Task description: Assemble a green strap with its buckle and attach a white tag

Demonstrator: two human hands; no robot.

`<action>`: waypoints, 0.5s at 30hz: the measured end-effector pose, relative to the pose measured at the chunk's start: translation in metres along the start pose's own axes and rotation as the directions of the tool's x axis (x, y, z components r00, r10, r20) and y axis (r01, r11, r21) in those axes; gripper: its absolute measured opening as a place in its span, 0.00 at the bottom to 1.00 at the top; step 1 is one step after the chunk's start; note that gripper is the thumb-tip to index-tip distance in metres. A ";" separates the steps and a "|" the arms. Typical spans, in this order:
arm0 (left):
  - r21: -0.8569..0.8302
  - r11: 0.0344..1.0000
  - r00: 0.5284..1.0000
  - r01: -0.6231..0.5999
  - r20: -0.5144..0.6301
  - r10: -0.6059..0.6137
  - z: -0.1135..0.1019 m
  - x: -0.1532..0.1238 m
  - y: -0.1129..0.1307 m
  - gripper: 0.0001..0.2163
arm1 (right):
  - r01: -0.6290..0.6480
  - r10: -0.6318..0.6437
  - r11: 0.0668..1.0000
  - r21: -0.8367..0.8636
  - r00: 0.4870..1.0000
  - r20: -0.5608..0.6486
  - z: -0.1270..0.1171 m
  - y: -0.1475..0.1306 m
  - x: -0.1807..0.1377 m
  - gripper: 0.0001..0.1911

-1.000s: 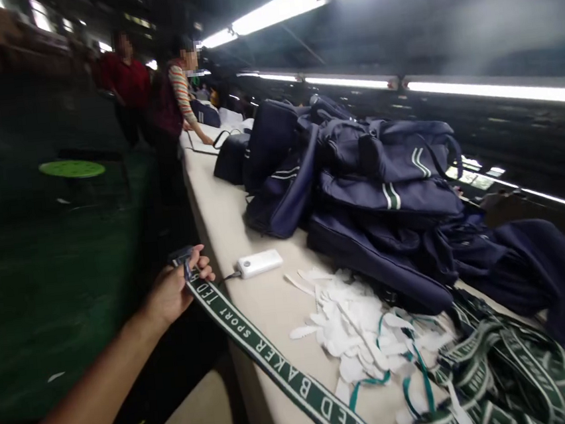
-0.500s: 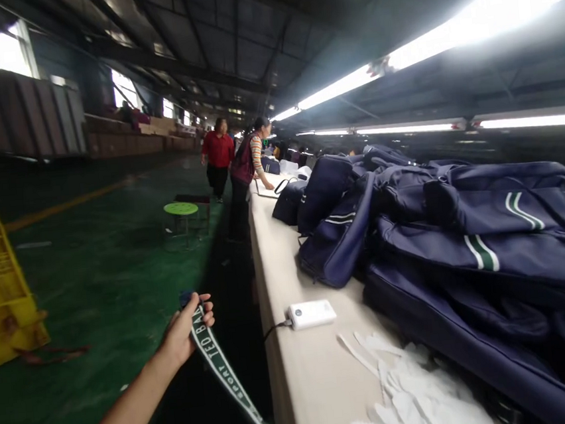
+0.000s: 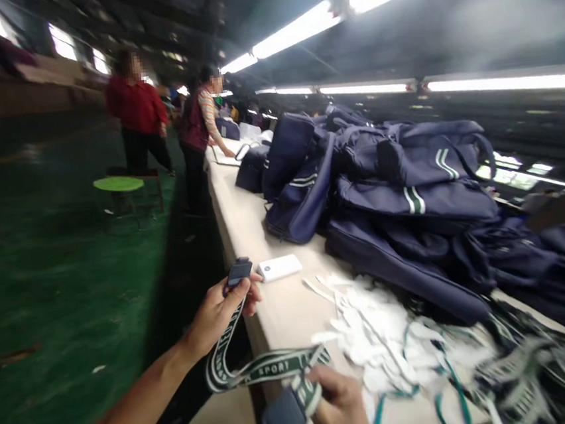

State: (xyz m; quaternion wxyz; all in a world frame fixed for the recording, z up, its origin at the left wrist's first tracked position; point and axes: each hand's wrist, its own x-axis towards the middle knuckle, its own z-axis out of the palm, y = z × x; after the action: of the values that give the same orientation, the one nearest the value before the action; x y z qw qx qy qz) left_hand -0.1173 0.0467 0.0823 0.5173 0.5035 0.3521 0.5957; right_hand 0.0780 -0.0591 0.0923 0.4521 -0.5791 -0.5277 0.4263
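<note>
A green strap (image 3: 272,366) with white edges and the word "SPORT" hangs in a bend between my two hands. My left hand (image 3: 222,308) is closed on one end, pinching it by a dark blue end piece (image 3: 239,271), just left of the table edge. Low in the view, my right hand (image 3: 338,406) grips the strap near its other end. Beside that hand a second dark blue piece (image 3: 282,420) shows, blurred; whether it is a pad or a tab I cannot tell.
On the cream-covered table (image 3: 232,203) lie a white power bank (image 3: 280,267), a heap of white strips (image 3: 373,323), more printed straps (image 3: 533,374) and piled navy bags (image 3: 384,182). A green stool (image 3: 118,184) and two people, one in red (image 3: 137,109), stand left of the table.
My right hand has come into view holding the strap. My left hand has moved right, toward the table edge. The view has turned right, and the person in red appears closer.
</note>
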 end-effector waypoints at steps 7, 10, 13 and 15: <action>-0.290 0.793 0.840 0.536 0.280 -0.466 0.064 -0.020 -0.029 0.18 | -0.147 0.157 0.940 0.309 0.988 -0.008 0.005 0.026 0.038 0.27; -0.329 0.723 0.791 0.607 0.339 -0.509 0.070 -0.021 -0.041 0.18 | -0.179 0.187 0.913 0.368 0.982 0.013 -0.002 0.039 0.044 0.30; -0.313 0.725 0.787 0.613 0.328 -0.523 0.071 -0.021 -0.048 0.18 | -0.202 0.200 0.898 0.391 0.979 0.047 -0.003 0.046 0.042 0.29; -0.317 0.735 0.799 0.599 0.293 -0.525 0.070 -0.020 -0.051 0.17 | -0.226 0.220 0.893 0.389 0.974 0.062 0.001 0.048 0.040 0.30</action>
State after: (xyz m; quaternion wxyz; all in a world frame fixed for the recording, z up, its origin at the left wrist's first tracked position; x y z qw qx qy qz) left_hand -0.0376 0.0313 0.0464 0.7940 0.3109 0.3113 0.4196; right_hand 0.0913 -0.0206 0.0450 0.5031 -0.5295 -0.3650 0.5774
